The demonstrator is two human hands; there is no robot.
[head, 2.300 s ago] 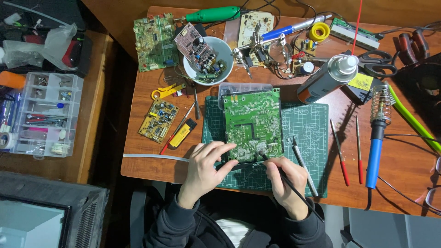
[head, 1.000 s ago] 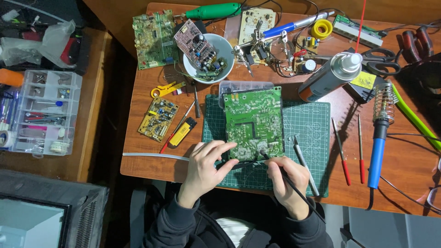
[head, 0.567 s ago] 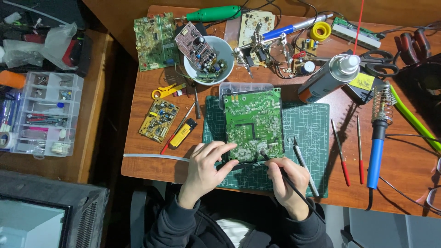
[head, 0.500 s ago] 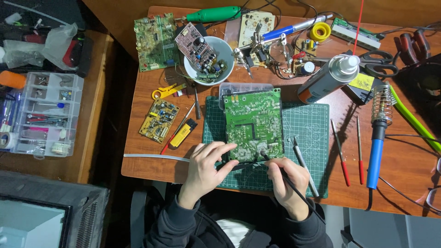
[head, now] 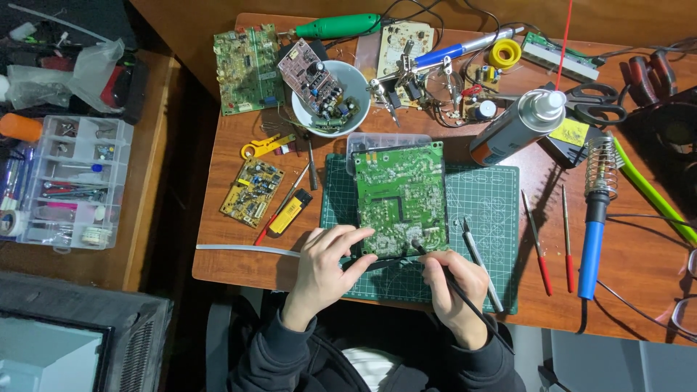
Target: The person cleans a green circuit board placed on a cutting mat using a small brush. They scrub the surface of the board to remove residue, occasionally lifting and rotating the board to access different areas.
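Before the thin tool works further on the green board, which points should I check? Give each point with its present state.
1. Green circuit board lies flat on the cutting mat: ok.
2. Left hand steadies the board's near edge: ok.
3. Right hand grips the thin black tool like a pen: ok.
4. Tool tip touches the board's near edge: cannot tell, too small.
5. Loose tweezers lie close beside the right hand: not ok.
6. Blue soldering iron lies away from both hands: ok.

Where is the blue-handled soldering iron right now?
In the head view, the blue-handled soldering iron lies on the right side of the wooden desk, beyond the green cutting mat, beside two red-handled screwdrivers; neither hand touches it.
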